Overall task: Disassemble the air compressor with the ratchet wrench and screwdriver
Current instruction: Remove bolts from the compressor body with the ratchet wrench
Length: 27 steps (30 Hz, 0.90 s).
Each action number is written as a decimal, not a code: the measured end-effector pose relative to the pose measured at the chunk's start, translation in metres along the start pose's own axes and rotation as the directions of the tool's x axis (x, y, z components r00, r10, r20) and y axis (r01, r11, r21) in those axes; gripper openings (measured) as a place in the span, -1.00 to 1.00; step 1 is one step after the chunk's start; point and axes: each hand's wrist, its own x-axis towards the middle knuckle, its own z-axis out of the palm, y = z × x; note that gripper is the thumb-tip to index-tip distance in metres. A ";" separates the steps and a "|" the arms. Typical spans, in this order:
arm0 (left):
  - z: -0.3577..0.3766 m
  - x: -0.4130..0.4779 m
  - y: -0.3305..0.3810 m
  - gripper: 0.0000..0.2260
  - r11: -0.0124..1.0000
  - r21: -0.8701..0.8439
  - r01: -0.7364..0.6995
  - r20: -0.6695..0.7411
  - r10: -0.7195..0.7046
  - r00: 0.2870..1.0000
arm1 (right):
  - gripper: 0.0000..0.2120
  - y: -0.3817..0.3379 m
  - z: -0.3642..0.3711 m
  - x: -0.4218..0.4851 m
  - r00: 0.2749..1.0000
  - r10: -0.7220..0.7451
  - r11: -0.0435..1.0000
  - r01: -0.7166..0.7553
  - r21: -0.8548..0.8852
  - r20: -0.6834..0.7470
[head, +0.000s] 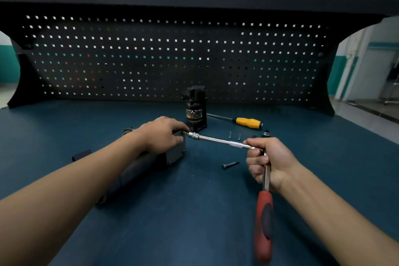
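Workbench [190,218] with a blue top, backed at 12 o'clock by a dark pegboard [151,54]. Air compressor [138,168] lies on its side left of centre, with its long axis running from 8 o'clock to 2 o'clock and its square end block at the 2 o'clock end. Ratchet wrench [263,222] forms an L: the red handle hangs toward 6 o'clock from the head, and the chrome extension bar [218,141] reaches from the head toward 9 to 10 o'clock, ending in a socket [193,135] at the upper corner of the end block. Left hand [160,135] lies over that block with fingers curled down around it and fingertips just beside the socket; whether they touch the socket cannot be told. Right hand [268,162] is closed around the wrench shank just below the head. The fastener thus lies at 9 to 10 o'clock from the right grip, along the bar's own axis, and the left hand is the nearer to it. The coming turn likely swings the handle about that axis while the left hand braces the body. Detached black part [195,110] stands upright at 12 o'clock of the socket. Screwdriver [248,122] with a yellow handle lies at 1 o'clock. One dark bolt [230,165] lies at 6 o'clock under the bar, and two small screws [230,134] lie just beyond it.
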 end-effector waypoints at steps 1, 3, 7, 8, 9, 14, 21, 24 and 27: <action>0.000 0.000 0.000 -0.71 1.000 -0.001 0.008 0.003 -0.008 1.000 | -0.87 0.000 -0.001 0.000 1.000 -0.001 1.000 0.001 0.002 0.001; 0.000 0.000 0.000 -0.71 1.000 -0.014 0.026 0.004 -0.026 1.000 | -0.86 0.000 -0.002 0.001 1.000 0.000 1.000 0.000 0.000 0.006; -0.001 0.000 0.001 -0.74 0.998 -0.044 0.042 0.004 -0.042 0.999 | -0.85 0.000 -0.003 0.003 1.000 -0.001 1.000 0.001 -0.002 0.005; -0.001 0.000 0.001 -0.74 0.998 -0.047 0.043 0.002 -0.043 0.999 | -0.85 0.001 -0.004 0.003 1.000 0.000 1.000 0.000 0.000 0.003; -0.001 0.000 0.001 -0.74 0.998 -0.048 0.045 -0.002 -0.046 0.999 | -0.84 0.001 -0.004 0.004 1.000 0.002 1.000 -0.002 0.003 0.001; -0.001 -0.001 0.003 -0.75 0.998 -0.039 0.055 -0.018 -0.056 0.998 | -0.85 0.002 -0.004 0.004 1.000 0.007 1.000 -0.007 0.014 0.002; -0.001 -0.002 0.005 -0.76 0.996 -0.043 0.075 -0.029 -0.076 0.997 | -0.85 0.001 -0.004 0.001 1.000 0.006 1.000 -0.006 0.013 0.004; -0.002 -0.004 0.007 -0.76 0.995 -0.062 0.083 -0.036 -0.086 0.996 | -0.85 0.002 -0.003 0.000 1.000 0.005 1.000 -0.005 0.010 0.007; -0.003 -0.006 0.008 -0.75 0.995 -0.063 0.082 -0.034 -0.084 0.996 | -0.85 0.001 -0.002 -0.002 1.000 0.006 1.000 -0.006 0.019 0.004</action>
